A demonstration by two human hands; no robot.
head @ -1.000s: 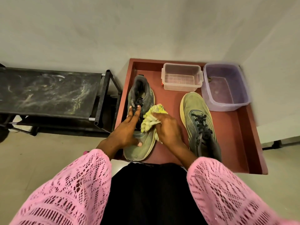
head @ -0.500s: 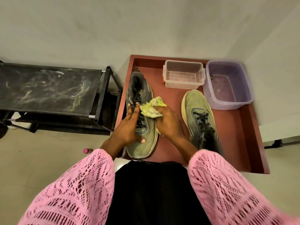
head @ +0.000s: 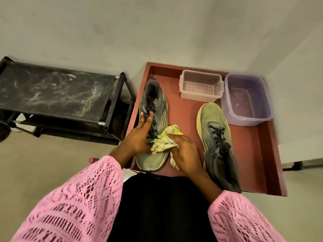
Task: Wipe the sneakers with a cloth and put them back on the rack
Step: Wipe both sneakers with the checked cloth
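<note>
cloth (head: 166, 141) bunched in my right hand (head: 185, 152) at frame centre, on left sneaker (head: 153, 130) in tray (head: 253, 154); my left hand (head: 139, 137) steadies laces. better: press firmly, wipe toe to heel.

Both arms wear pink openwork knit sleeves (head: 78, 203) above a plain black garment (head: 160, 206).

On the red tray (head: 253, 154), the left hand (head: 138, 138) steadied the left sneaker (head: 153, 130) along its laces while the right hand (head: 185, 151) gripped a yellow cloth (head: 166, 140) against it. The other sneaker (head: 216, 142) lay near the tray's right edge.
</note>
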